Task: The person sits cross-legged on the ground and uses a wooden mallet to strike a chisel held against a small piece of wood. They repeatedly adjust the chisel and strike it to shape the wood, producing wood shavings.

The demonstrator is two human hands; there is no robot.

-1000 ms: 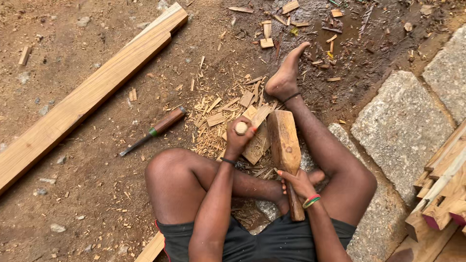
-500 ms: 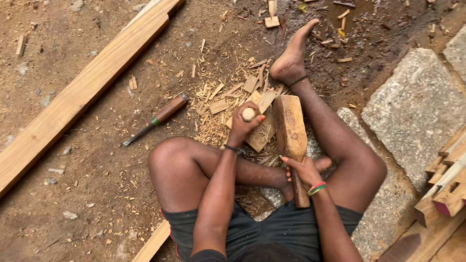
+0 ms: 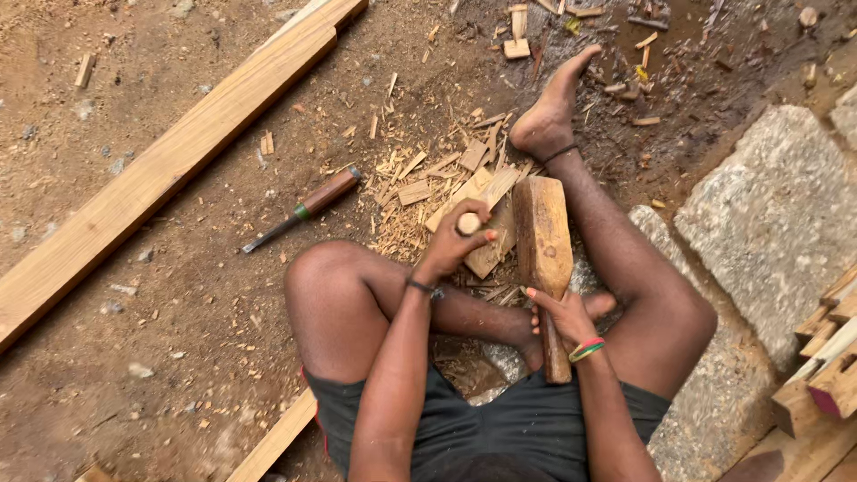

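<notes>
Wooden chips (image 3: 420,192) lay scattered thickly over the dirt floor (image 3: 178,295) in front of the seated person, which suggested that a good deal of cutting was already done. How much remained could not be judged, since the piece being worked was mostly hidden under the tools. The left hand (image 3: 457,243) was clenched around the rounded wooden handle of a chisel (image 3: 468,223), held upright against a pale block (image 3: 486,254) between the legs. The right hand (image 3: 562,312) gripped the handle of a heavy wooden mallet (image 3: 542,239), whose broad, worn head lay just beside the chisel. The block looked light and freshly cut, with flat splinters around it. A second chisel (image 3: 303,210), with a brown handle and a green band, lay untouched on the ground to the left, near a long plank (image 3: 170,165). Rough grey stones (image 3: 768,214) sat to the right, and stacked timber ends (image 3: 830,357) showed at the picture's edge. One bare foot (image 3: 553,112) stretched out past the chips.
</notes>
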